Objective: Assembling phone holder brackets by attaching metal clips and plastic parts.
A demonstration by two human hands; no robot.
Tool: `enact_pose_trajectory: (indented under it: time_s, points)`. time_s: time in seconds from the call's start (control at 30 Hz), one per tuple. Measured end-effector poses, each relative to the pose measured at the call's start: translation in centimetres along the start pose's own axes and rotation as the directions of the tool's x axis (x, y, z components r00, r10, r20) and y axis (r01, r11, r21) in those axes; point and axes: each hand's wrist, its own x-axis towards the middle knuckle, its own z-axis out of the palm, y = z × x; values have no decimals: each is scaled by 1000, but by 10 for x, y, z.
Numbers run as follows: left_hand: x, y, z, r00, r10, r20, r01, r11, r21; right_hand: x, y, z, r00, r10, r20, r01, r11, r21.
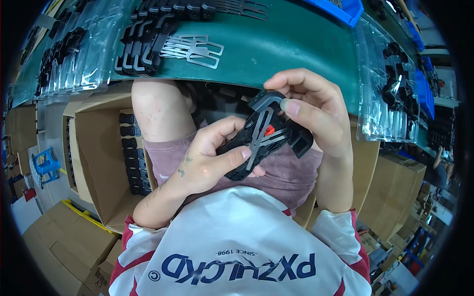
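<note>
Item: black plastic tool with grey metal blade (264,135), held over the lap. Left hand (207,160) grips its lower end; right hand (308,106) pinches the top. Step: seating the blade, apparently; next likely calls for firm thumb pressure.

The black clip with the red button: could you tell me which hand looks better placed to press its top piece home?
Probably the right hand: its thumb already lies on the upper end of the black clip, while the left hand cradles its lower end from below.
</note>
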Motion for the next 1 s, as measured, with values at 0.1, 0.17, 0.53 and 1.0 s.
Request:
enact_pose_trajectory:
  time_s: [0.1, 0.17, 0.53, 1.0]
  points:
    - [0, -2, 1, 1000, 9, -8, -9, 1000, -23, -1, 0, -1, 1000, 0, -5, 0, 1000, -19]
    - [0, -2, 2, 1000, 9, -8, -9, 999, -41, -2, 0, -2, 1000, -11, 4, 12, 998, -57]
    - [1, -7, 0, 994, 6, -108, 11, 988, 152, 3, 0, 5, 1000, 4, -7, -5, 998, -60]
    - [-27, -3, -24, 956, 155, -248, -134, 986, 101, 42, 10, 42, 970, 179, 165, -178, 984, -21]
